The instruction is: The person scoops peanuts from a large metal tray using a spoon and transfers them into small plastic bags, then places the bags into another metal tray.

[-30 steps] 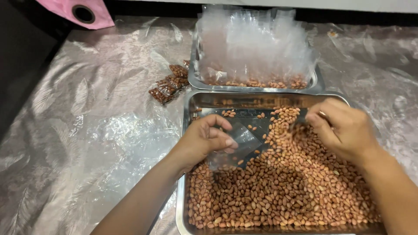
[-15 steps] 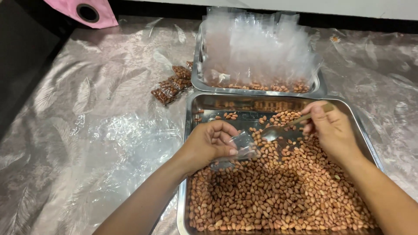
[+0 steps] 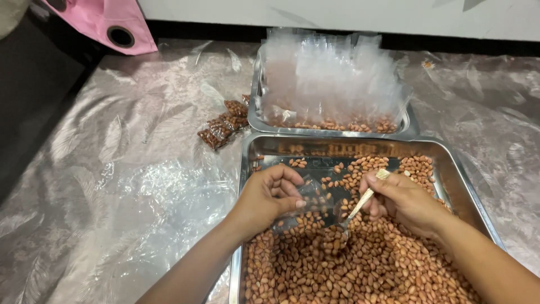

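Far left: pink bag (image 3: 107,25) with a round hole at the desk's (image 3: 112,186) back corner; desk is under a shiny patterned plastic sheet. Next over, a few filled peanut packets (image 3: 224,121) lie on the sheet, just beside the back tray.

Progress, my read: early. Only that handful of packets is finished, the back steel tray (image 3: 254,115) holds a big stand of empty clear bags (image 3: 332,76) with loose peanuts under them, and the front steel tray (image 3: 247,163) is mostly full of peanuts (image 3: 360,264). Bare metal shows only at its far end. Bulk of the bagging is left.

Left hand (image 3: 270,197): fingers curled, pinching a small clear bag (image 3: 312,200) low over the front tray. Some peanuts are already inside.

Right hand (image 3: 402,200): closed around a metal spoon (image 3: 354,211), handle end sticking out above the fingers, bowl down in the peanuts right at the bag. Can't tell how full the bowl is.
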